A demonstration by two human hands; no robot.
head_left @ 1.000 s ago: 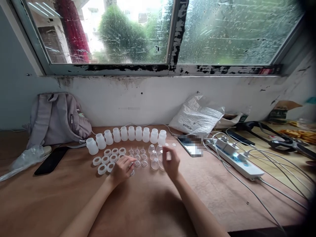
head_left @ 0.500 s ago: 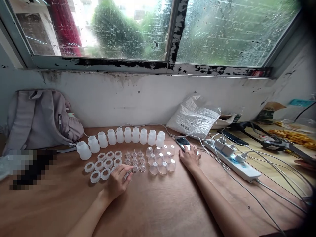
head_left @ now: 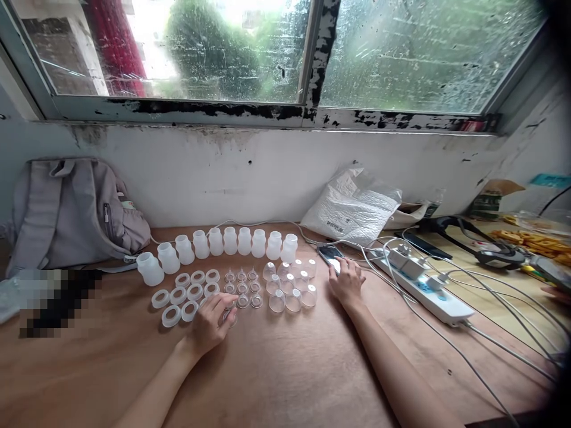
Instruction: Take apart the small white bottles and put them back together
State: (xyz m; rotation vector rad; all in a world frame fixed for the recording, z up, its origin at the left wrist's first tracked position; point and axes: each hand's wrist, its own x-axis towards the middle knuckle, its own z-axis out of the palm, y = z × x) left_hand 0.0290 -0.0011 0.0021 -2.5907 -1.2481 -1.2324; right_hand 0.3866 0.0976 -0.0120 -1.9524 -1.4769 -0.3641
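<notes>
My left hand (head_left: 209,324) rests on the table, fingers loosely curved and apart from the thumb. Beside and partly under it are frosted rings (head_left: 171,316) and clear bottle nipples (head_left: 242,288), laid out in rows; one nipple by the thumb is partly hidden. My right hand (head_left: 348,282) lies with fingers stretched over the near end of a phone (head_left: 329,255), whose screen faces up. Between the hands stand several clear domed caps (head_left: 293,301). Behind them, frosted bottles (head_left: 216,242) with open tops form a curved row.
A grey backpack (head_left: 75,208) leans at the left by the wall. A silver plastic bag (head_left: 352,205) sits at the back. On the right lie a white power strip (head_left: 439,300) with chargers and loose cables, and a black headset (head_left: 486,252). Part of another hand (head_left: 555,292) shows at the right edge.
My right hand has drawn back slightly toward the phone's near end, uncovering more of its screen. My left hand stays nearly still. At the far right, the other hand and a dark object have shifted.
</notes>
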